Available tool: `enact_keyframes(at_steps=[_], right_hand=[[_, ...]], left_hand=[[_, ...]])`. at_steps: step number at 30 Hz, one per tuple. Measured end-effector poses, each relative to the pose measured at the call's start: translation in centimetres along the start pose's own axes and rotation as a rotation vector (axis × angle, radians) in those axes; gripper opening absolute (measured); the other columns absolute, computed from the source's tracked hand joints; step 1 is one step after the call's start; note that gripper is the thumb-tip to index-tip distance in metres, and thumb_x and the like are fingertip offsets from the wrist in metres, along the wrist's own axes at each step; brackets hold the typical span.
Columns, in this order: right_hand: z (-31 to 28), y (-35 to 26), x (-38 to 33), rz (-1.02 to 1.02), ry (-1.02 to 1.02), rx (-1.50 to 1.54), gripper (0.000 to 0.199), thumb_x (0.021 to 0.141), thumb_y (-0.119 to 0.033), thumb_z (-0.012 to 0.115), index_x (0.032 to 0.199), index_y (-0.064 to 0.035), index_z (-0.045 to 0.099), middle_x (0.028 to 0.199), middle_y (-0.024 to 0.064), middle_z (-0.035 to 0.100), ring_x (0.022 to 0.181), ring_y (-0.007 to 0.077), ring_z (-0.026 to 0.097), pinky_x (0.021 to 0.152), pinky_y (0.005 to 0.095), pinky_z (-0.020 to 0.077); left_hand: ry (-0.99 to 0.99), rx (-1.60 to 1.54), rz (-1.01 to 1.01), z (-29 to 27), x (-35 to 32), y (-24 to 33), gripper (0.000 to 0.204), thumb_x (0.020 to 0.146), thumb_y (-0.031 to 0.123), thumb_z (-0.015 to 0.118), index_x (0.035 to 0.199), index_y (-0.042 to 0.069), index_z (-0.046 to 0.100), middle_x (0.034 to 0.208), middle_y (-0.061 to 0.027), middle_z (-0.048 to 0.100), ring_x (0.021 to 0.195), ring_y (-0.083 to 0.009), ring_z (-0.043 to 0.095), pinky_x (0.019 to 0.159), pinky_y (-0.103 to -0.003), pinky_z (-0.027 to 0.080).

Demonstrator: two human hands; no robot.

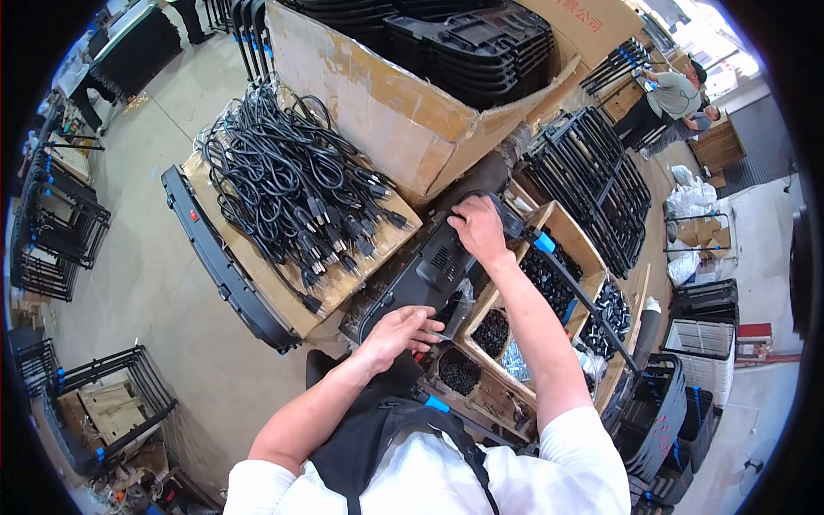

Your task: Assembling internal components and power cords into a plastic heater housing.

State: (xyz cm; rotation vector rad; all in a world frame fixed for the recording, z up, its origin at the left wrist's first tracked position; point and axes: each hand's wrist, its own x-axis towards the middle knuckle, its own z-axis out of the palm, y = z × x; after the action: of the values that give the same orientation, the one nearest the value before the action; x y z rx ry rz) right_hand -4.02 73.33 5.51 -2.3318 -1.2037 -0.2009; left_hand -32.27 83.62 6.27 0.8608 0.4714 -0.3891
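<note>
A long black plastic housing with a vent grille (442,263) lies across in front of me, on a slant. My right hand (481,227) rests at its far right end with bent fingers closed on the edge. My left hand (400,333) is over the near left end of the housing, palm partly turned up, its fingers half bent and apart. A clear plastic bag (462,302) lies just beyond the left fingertips. A thin shiny bit shows by those fingertips, too small to name.
A wooden divided box (592,257) of screws and black small parts stands at the right, crossed by a black bar with blue tape (584,300). Coiled black power cords (287,180) cover cardboard at the left. Behind is a large carton (369,94) of black plastic parts. People (678,94) stand far right.
</note>
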Motion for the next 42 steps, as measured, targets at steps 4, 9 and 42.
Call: enact_keyframes(at_steps=[4, 9, 42], right_hand=[[-0.7, -0.9, 0.4, -0.119, -0.023, -0.13, 0.035, 0.08, -0.015, 0.077, 0.113, -0.0064, 0.074, 0.094, 0.009, 0.07, 0.1, 0.0311, 0.064, 0.09, 0.0426, 0.0524], [-0.5, -1.5, -1.1, -0.207, -0.177, -0.48, 0.038, 0.085, -0.019, 0.075, 0.12, -0.0084, 0.068, 0.1, 0.0064, 0.072, 0.105, 0.027, 0.065, 0.093, 0.0403, 0.05], [0.0, 6.4, -31.7, 0.387, -0.539, -0.122, 0.031, 0.104, -0.027, 0.05, 0.12, -0.0053, 0.066, 0.114, 0.0219, 0.067, 0.1, 0.0398, 0.073, 0.086, 0.048, 0.0593]], left_hand=[[0.033, 0.042, 0.001, 0.6, -0.5, -0.5, 0.045, 0.114, 0.032, 0.048, 0.147, 0.001, 0.051, 0.126, -0.0119, 0.07, 0.104, -0.019, 0.07, 0.087, -0.033, 0.058], [0.013, 0.083, -0.012, 2.2, 0.2, -1.4, 0.047, 0.114, 0.032, 0.05, 0.146, -0.001, 0.051, 0.126, -0.0147, 0.07, 0.104, -0.0199, 0.071, 0.087, -0.033, 0.059], [0.027, 0.128, -0.121, 11.8, 16.1, -13.7, 0.035, 0.109, 0.03, 0.059, 0.129, 0.002, 0.062, 0.121, -0.0104, 0.066, 0.107, -0.021, 0.064, 0.097, -0.034, 0.052]])
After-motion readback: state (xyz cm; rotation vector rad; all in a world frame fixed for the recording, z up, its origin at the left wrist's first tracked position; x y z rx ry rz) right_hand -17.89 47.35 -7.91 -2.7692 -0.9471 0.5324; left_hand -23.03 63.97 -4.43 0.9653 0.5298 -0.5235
